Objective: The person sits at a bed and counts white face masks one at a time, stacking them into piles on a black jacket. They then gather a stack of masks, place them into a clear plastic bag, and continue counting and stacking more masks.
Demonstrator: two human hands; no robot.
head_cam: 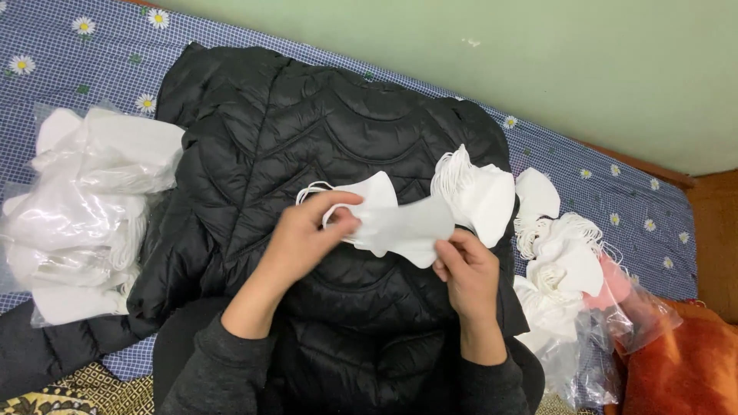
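A white face mask point(400, 223) with thin ear loops is held over a black quilted jacket point(307, 146) spread on my lap. My left hand point(311, 230) grips the mask's left end, fingers curled around the loop. Pinching the mask's lower right edge is my right hand point(465, 269). Just beyond the mask, a stack of white masks point(480, 196) rests on the jacket.
Clear plastic bags filled with white masks point(84, 207) lie at the left on a blue checked sheet with daisies point(46, 69). More loose masks point(565, 257) and a clear bag point(615, 323) sit at the right, beside an orange cushion point(680, 361). A green wall point(538, 61) stands behind.
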